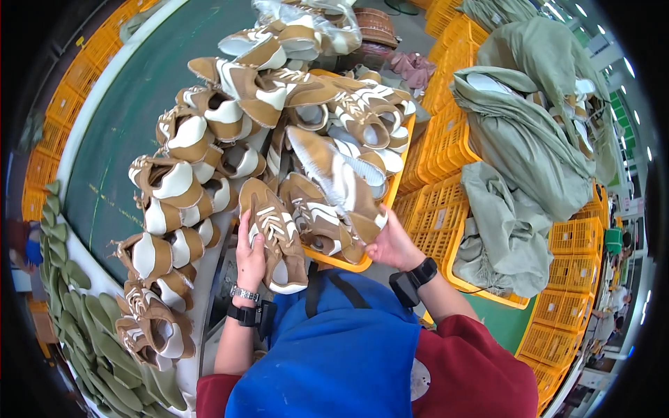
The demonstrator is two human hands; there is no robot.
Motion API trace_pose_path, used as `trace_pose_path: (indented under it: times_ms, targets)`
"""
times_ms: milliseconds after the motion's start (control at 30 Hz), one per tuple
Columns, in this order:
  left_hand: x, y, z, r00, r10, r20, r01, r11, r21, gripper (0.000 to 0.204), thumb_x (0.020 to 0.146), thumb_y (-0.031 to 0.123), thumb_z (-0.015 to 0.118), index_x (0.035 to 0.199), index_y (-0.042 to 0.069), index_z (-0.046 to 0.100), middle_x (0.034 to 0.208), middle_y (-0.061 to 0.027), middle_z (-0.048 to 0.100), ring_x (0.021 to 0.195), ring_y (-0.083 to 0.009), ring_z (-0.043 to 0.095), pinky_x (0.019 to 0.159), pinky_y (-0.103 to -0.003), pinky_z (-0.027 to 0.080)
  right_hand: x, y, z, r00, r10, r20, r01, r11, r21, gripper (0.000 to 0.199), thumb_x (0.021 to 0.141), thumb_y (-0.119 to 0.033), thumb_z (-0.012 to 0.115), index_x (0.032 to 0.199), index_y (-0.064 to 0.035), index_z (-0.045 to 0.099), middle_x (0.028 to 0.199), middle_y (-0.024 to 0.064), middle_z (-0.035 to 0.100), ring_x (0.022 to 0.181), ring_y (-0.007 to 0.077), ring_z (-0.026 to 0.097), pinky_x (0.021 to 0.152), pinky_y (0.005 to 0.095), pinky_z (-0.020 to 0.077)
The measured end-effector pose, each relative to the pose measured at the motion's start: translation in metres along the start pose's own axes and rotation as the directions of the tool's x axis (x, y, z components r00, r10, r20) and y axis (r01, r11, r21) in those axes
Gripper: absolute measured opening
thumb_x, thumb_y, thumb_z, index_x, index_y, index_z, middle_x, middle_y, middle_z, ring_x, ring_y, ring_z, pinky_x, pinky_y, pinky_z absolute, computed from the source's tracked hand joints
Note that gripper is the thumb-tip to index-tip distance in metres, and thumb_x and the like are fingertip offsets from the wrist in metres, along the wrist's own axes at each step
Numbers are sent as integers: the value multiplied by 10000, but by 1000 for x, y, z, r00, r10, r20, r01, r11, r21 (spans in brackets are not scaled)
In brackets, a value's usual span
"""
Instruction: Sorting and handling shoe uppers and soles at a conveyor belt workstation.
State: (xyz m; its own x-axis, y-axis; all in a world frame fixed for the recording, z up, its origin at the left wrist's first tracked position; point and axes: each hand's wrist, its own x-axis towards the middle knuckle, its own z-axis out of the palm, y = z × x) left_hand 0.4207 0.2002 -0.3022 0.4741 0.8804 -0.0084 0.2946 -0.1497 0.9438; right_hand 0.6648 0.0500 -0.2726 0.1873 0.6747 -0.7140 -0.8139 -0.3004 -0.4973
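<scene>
My left hand [249,261] grips a brown and white lace-up sneaker [275,233] by its side, toe pointing away from me. Closed around the heel end of another sneaker [341,184] is my right hand [394,245]; this shoe is tilted with its sole partly turned up and is blurred by motion. Both shoes are over or beside an orange plastic crate [406,155] heaped with similar sneakers [367,118]. Just left of my left hand, more sneakers [182,188] stand stacked in rows along the work surface.
A green-topped table [115,164] with a pale rim curves along the left. Green insoles [111,362] lie piled at lower left. On the right, orange crates [446,216] stand with grey-green cloth [519,139] over them. A clear plastic bag [334,24] covers some shoes at the back.
</scene>
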Motion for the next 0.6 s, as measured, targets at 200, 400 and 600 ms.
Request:
trace_pose_path:
  times_ms: [200,400,600]
  targets:
    - [13,23,8,995,15,-97,-19,999,-38,492,828,-10,397,1309,73,336,1266,-156,432,1150,-229,429,957,-299,327,8,8,-22,707,381,596,-673,619,403,557,845,-572,367,1060,-71,486,690,94,423,493,85,353,398,150,334]
    - [15,20,-2,989,-129,-68,123,988,-91,172,792,-12,455,922,34,558,842,-48,572,786,-141,518,736,-267,408,15,19,-36,624,352,697,-696,657,290,558,856,-566,338,1026,-57,491,649,78,400,452,49,317,337,139,268]
    - [4,22,-3,989,-27,-146,49,988,144,127,781,-13,475,876,22,551,846,-124,570,810,-259,555,755,-313,420,32,12,-28,991,73,110,-80,995,57,655,826,-638,337,1169,-84,409,723,107,533,478,172,482,458,253,416]
